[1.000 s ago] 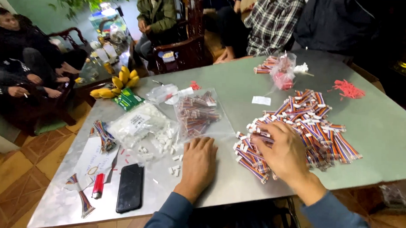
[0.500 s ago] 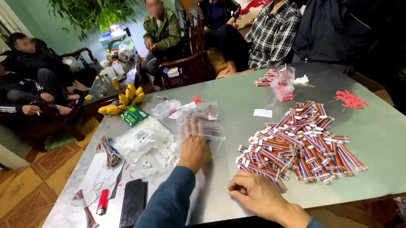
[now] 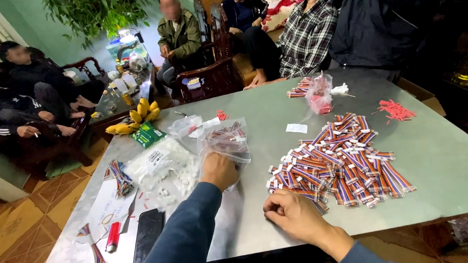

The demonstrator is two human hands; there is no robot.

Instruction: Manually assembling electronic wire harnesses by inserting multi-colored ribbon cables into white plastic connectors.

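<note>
- While the left hand (image 3: 219, 170) rested on the grey bench (image 3: 440, 154), its fingers were closed on the near edge of a clear plastic bag (image 3: 226, 139) that held striped pieces
- Left of that bag lay a second clear bag of small white parts (image 3: 163, 165), with loose white parts scattered on the bench just in front of it
- Right hand (image 3: 293, 214) lay on the bench near the front edge, loosely clenched with the fingers curled under; whether anything was held inside it could not be told
- Just beyond the right hand, a broad pile of red, white and blue striped connector leads (image 3: 344, 164) was spread on the bench, its nearest pieces close to the knuckles but apart from them
- At the far side of the bench stood a small clear bag with red contents (image 3: 320, 95), a few striped leads beside it, and a small heap of red pieces (image 3: 395, 109) well apart to the right
- A white slip (image 3: 297, 128) lay between the held bag and the pile
- At the near left corner lay a black phone (image 3: 147, 237), face up, and a red lighter (image 3: 113, 237) just beside it
- A bunch of yellow bananas (image 3: 136, 120) and a green packet (image 3: 148, 134) sat at the left edge
- Several seated people were visible beyond the bench
</note>
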